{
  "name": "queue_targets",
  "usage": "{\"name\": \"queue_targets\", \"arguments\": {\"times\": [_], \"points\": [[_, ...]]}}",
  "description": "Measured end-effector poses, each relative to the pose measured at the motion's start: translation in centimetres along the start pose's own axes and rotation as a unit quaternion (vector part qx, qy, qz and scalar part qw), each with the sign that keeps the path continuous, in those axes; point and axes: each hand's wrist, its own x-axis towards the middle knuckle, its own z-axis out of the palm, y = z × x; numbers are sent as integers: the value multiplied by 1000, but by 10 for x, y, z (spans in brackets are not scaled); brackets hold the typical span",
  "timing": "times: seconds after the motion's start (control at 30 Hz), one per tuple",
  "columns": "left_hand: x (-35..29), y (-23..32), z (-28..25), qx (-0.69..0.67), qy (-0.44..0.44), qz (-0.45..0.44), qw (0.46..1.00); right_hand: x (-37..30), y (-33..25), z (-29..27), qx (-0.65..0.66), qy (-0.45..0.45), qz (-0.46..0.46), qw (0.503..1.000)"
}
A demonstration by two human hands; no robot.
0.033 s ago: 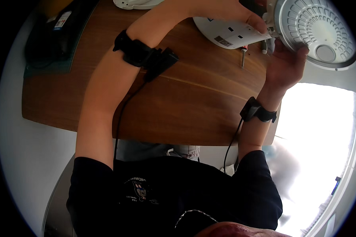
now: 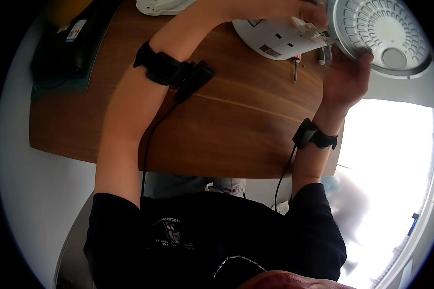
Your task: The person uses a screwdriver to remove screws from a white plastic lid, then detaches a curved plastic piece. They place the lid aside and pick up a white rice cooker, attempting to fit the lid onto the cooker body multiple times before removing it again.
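My right hand [image 2: 347,79] is closed on the lower rim of a round silver lid-like plate [image 2: 395,31] with rings of raised slots and a round disc. The plate is tilted up at the upper right. It sits beside a white rounded appliance body [image 2: 279,38], near a white hinge-like bracket [image 2: 311,33]. My left hand [image 2: 313,13] is at the top edge, just above the bracket, with its fingers curled. What those fingers hold, if anything, is hidden. A screwdriver with a red handle [image 2: 296,60] lies on the table below the appliance.
A white plastic part [image 2: 164,6] lies at the table's far edge. On the left, a black item [image 2: 58,53] rests on a green mat [image 2: 62,91]. Thin cables run from the black straps [image 2: 166,67] on my forearms. A grey-handled tool [image 2: 321,57] lies near the screwdriver.
My left hand has moved slightly up, its thumb drawn in, uncovering the white bracket. The silver plate and my right hand have shifted a little to the left.
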Motion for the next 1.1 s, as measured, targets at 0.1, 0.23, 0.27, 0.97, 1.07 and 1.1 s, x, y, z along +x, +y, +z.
{"name": "queue_targets", "arguments": {"times": [0.1,0.23,0.27,0.97,1.07,1.1], "points": [[5,10,10,-151,70,-24,986,-4,0,-4,49,-6,53,997],[1,20,2,-205,105,-100,968,-8,-5,-1,18,-11,97,995],[3,26,10,-194,155,-139,959,-8,-4,-4,10,-11,111,994],[-57,82,-2,-156,311,-281,894,-12,-40,-7,-64,-197,105,973],[-89,103,-8,-161,271,-333,889,-18,-44,-6,-260,-253,88,928],[-101,107,-12,-155,259,-351,887,-23,-46,-5,-283,-269,103,915]]}}
